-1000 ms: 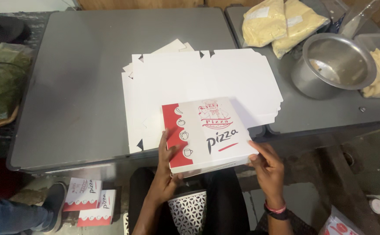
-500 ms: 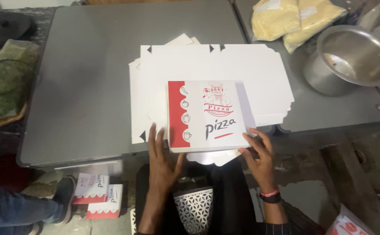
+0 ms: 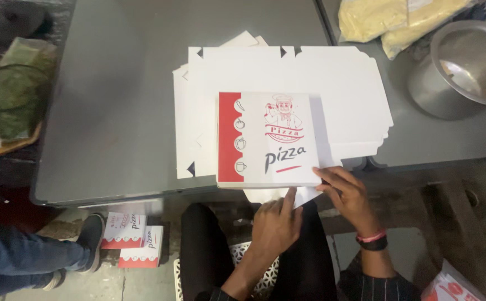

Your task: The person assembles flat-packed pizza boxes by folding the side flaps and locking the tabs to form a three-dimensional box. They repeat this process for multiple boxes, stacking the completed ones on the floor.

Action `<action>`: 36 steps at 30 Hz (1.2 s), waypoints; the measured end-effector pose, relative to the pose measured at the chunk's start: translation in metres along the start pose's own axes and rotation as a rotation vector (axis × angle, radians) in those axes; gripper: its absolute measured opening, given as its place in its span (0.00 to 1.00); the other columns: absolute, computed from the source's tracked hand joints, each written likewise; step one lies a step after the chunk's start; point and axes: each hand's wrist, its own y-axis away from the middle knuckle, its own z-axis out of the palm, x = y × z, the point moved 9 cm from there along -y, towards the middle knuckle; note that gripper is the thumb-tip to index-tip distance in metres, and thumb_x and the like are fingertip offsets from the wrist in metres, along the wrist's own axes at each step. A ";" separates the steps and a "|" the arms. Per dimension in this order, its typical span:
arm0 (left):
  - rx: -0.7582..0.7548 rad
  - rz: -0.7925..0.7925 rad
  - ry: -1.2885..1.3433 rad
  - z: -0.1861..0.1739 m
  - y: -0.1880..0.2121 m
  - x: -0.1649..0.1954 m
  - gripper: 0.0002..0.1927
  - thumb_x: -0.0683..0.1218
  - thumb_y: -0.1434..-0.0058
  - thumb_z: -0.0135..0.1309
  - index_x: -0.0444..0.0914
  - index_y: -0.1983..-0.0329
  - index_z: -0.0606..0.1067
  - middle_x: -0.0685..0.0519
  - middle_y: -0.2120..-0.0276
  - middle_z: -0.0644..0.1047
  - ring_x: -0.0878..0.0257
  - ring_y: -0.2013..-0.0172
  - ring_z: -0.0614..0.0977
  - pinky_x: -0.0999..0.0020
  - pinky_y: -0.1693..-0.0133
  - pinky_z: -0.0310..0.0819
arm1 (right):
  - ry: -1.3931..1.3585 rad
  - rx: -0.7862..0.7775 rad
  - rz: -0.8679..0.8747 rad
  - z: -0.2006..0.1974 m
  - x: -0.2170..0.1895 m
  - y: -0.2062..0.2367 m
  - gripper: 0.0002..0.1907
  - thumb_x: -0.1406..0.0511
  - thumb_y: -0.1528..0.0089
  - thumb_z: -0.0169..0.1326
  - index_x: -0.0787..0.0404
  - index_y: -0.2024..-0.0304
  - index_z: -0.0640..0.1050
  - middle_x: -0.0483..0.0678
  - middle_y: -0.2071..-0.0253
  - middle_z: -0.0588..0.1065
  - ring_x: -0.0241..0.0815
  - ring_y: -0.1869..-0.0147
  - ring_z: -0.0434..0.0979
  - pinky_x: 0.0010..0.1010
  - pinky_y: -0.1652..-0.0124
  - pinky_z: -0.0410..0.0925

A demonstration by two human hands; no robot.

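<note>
Two hands: both are seen low in the middle of the head view, below the near edge of the table.
Left hand: held loosely curled with nothing gripped; one finger is stretched up to the white flaps under the pizza box.
Right hand: fingers are spread and laid against the lower right corner of the pizza box; nothing is enclosed.
Pizza box: closed, white with a red strip on its left side, laid flat at the centre of the frame on the stack of flat box blanks.
Steel pot: placed at the upper right.
Bags: yellowish, along the top edge.
Folded boxes: lying on the floor, lower left, beside a shoe.
</note>
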 end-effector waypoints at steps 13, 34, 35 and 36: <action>0.019 0.029 -0.075 0.016 -0.016 -0.011 0.08 0.40 0.38 0.55 0.35 0.55 0.75 0.46 0.77 0.79 0.48 0.75 0.81 0.53 0.70 0.76 | -0.076 -0.107 0.166 0.007 0.017 -0.004 0.22 0.67 0.42 0.63 0.55 0.43 0.80 0.48 0.58 0.80 0.38 0.60 0.81 0.30 0.67 0.74; 0.340 -0.137 0.495 -0.089 0.024 -0.128 0.16 0.28 0.37 0.54 0.34 0.48 0.79 0.42 0.32 0.64 0.52 0.43 0.81 0.66 0.47 0.81 | -0.140 0.015 0.095 0.015 -0.001 -0.003 0.07 0.67 0.42 0.62 0.62 0.61 0.82 0.50 0.36 0.72 0.47 0.32 0.75 0.35 0.40 0.74; 0.326 -0.225 0.670 -0.082 0.023 -0.138 0.14 0.29 0.36 0.54 0.32 0.49 0.81 0.42 0.32 0.65 0.52 0.45 0.81 0.64 0.47 0.82 | -0.173 0.020 0.148 0.016 0.003 -0.003 0.07 0.67 0.41 0.62 0.62 0.61 0.81 0.50 0.36 0.72 0.47 0.31 0.75 0.34 0.42 0.76; 0.307 -0.315 0.845 -0.074 0.022 -0.146 0.13 0.30 0.34 0.54 0.31 0.50 0.82 0.42 0.32 0.65 0.53 0.47 0.81 0.63 0.48 0.82 | -0.164 0.017 0.173 0.016 0.005 -0.002 0.09 0.67 0.41 0.62 0.62 0.58 0.82 0.50 0.36 0.73 0.47 0.32 0.75 0.34 0.43 0.75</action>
